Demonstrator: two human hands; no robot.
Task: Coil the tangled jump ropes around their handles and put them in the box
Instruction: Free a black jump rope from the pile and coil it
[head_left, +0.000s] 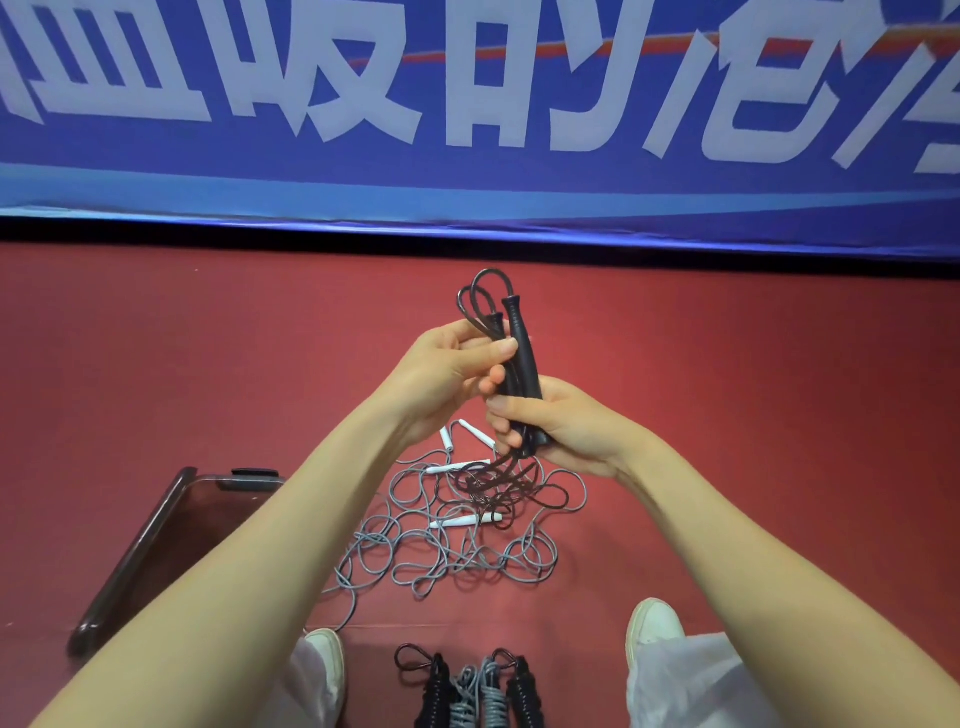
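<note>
The box (148, 540), dark and see-through, lies open on the floor (727, 364) toward its left edge, well apart from the rope being worked.

Next to the right, the left hand (457, 374) is raised above the middle of the floor. Its thumb and curled fingers pinch the upper part of the two black handles (521, 348), which stand upright side by side with short loops of cord sprouting above them. The right hand (563, 423) has its fingers wrapped tight round the lower ends of the same pair. The loose black cord (498, 475) hangs from that fist down onto the pile below.

That pile is a grey rope (480, 560) snarled across the floor, with white handles (460, 521) lying in it and the black cord resting on top. At the near edge, between the person's shoes, sit several coiled ropes (467, 691), already wound but not yet boxed.

The rope looks light. The handles seem rigid and slightly tapered, so they are the sure place to hold. The cord looks thin, limp and springy, so it is likely to snag on the grey loops and to slip off the winding unless each turn is kept taut under a thumb.
</note>
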